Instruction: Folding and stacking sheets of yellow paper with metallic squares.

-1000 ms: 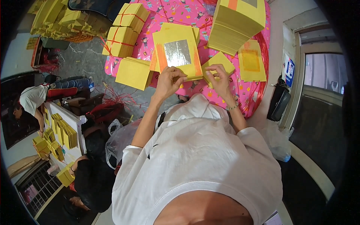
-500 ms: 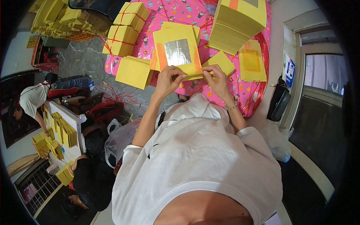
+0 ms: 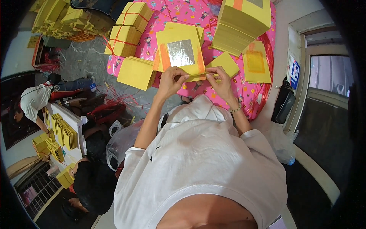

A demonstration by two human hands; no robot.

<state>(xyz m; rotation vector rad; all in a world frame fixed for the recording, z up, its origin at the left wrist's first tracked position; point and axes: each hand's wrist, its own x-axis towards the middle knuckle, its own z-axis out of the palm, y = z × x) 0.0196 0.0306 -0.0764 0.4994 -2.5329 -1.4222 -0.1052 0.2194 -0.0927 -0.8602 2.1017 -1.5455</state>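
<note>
A yellow paper sheet (image 3: 162, 39) with orange strips and a shiny silver square lies on the stack in front of me. It looks like joss paper. My left hand (image 3: 172, 81) pinches its near edge between thumb and fingers. At the near right corner, my right hand (image 3: 220, 81) is closed too, thumb against forefinger, on the paper's edge. More sheets lie beneath this one. Just right of them is a smaller yellow stack (image 3: 225, 65), and to the left another yellow stack (image 3: 134, 73).
A pink patterned cloth (image 3: 167, 11) covers the table. Tied yellow bundles (image 3: 124, 38) stand back left, a tall paper stack (image 3: 234, 36) back right. An orange-marked sheet (image 3: 256, 63) and red strands (image 3: 267, 53) lie at right. Two people work at a white table (image 3: 82, 131) at left.
My hands have hardly moved and still pinch the sheet's near edge. At the left table, the people's arms have shifted slightly.
</note>
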